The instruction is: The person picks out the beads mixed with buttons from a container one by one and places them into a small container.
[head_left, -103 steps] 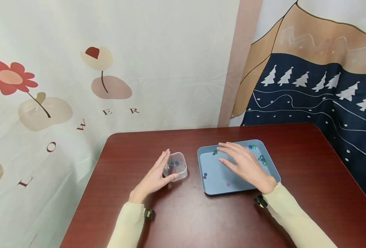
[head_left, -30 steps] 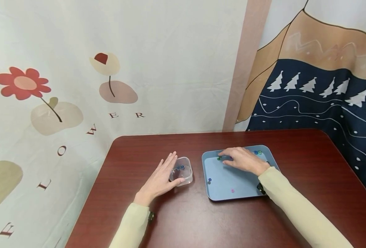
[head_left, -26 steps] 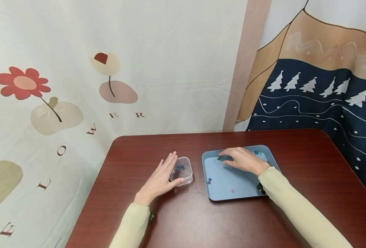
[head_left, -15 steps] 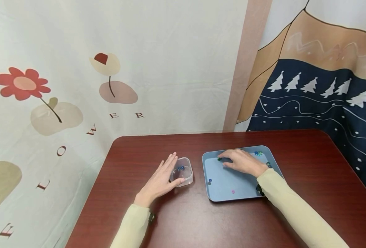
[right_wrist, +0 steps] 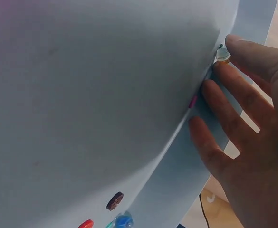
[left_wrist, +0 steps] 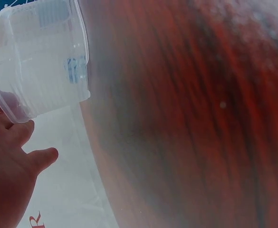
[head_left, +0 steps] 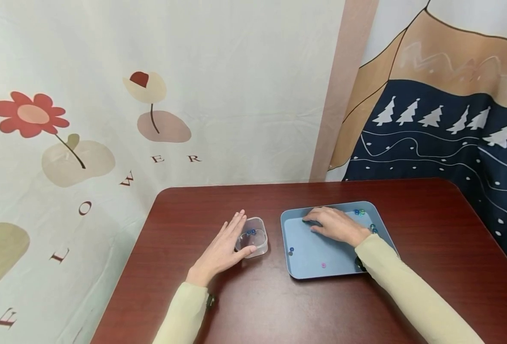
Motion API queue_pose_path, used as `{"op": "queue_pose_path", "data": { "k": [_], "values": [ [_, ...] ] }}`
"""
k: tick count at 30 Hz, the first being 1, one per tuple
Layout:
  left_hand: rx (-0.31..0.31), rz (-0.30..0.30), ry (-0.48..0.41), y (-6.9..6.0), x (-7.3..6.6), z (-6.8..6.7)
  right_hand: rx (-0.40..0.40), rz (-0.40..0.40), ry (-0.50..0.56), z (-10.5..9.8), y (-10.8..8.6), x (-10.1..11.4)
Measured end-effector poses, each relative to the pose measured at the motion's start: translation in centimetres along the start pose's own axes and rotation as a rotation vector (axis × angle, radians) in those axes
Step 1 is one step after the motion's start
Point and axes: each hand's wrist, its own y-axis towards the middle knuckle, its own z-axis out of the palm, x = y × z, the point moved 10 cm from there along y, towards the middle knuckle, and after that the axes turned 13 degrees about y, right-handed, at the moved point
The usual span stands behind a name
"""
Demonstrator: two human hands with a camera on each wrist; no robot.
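My right hand [head_left: 332, 225] reaches into the blue tray [head_left: 318, 251] near its far left corner. In the right wrist view its thumb and index finger pinch a clear glass marble [right_wrist: 223, 55] by the tray wall, with the other fingers spread. A green sliver shows beside the marble, and a pink button [right_wrist: 192, 101] lies near the middle fingers. My left hand [head_left: 220, 251] rests against a clear plastic box [head_left: 260, 241], thumb at the near side and straight fingers along the left side. Blue marbles [head_left: 251, 232] lie inside the box.
In the tray are a blue marble [head_left: 291, 249] at left, a pink button [head_left: 323, 265] in front, and blue and green marbles [head_left: 359, 211] at the far right. The right wrist view also shows a brown button [right_wrist: 115, 201] and a red button [right_wrist: 86, 223]. A curtain hangs behind the table.
My right hand came down from above the tray to its far left corner, and its fingertips have closed in on the marble there. The left hand stays at the box.
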Motion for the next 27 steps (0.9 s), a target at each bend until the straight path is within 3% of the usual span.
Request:
{"op": "queue_pose_path", "data": {
  "k": [6,17,27],
  "values": [
    [0.004,-0.003,-0.006,0.0,0.0,0.1,0.003,-0.014,-0.030,0.2,0.0,0.1],
    [0.005,-0.019,-0.026,0.1,0.1,0.0,-0.054,-0.116,-0.101,0.0,0.1,0.7],
    [0.017,-0.041,-0.034,0.0,0.2,0.0,-0.100,-0.129,-0.014,-1.6,0.1,1.8]
  ]
}}
